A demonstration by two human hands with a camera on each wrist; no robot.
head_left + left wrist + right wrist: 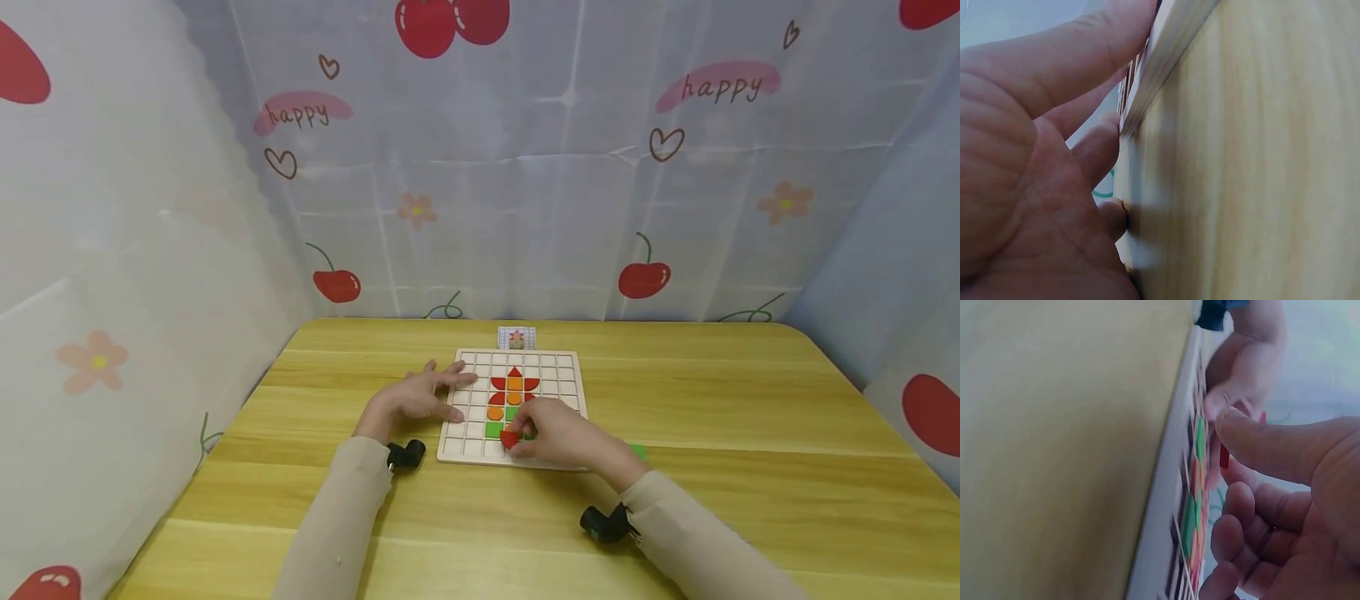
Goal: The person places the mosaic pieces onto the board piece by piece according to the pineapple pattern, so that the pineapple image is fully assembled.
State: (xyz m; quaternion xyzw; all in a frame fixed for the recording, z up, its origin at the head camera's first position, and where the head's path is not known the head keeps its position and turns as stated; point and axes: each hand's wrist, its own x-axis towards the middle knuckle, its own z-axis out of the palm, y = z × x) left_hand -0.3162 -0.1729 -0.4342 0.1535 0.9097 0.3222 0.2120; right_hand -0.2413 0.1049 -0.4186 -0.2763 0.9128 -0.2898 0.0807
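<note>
A square wooden grid board [558,364] lies on the table, with red, orange and green flat pieces set in its middle cells. My right hand [558,433] pinches a red piece [509,440] with a rounded edge between thumb and index finger, just over the lower rows. In the right wrist view that red piece [1224,457] is seen edge-on, held above the board, and the other fingers curl loosely. At the board's left side my left hand [416,396] rests with spread fingers, its thumb and fingertips touching the edge. Some set pieces are hidden behind the right hand.
A small printed card [517,337] with a coloured pattern lies just behind the board. Part of a green piece [638,452] shows on the table beside the right wrist. A patterned curtain [480,233] hangs behind the wooden table [712,400].
</note>
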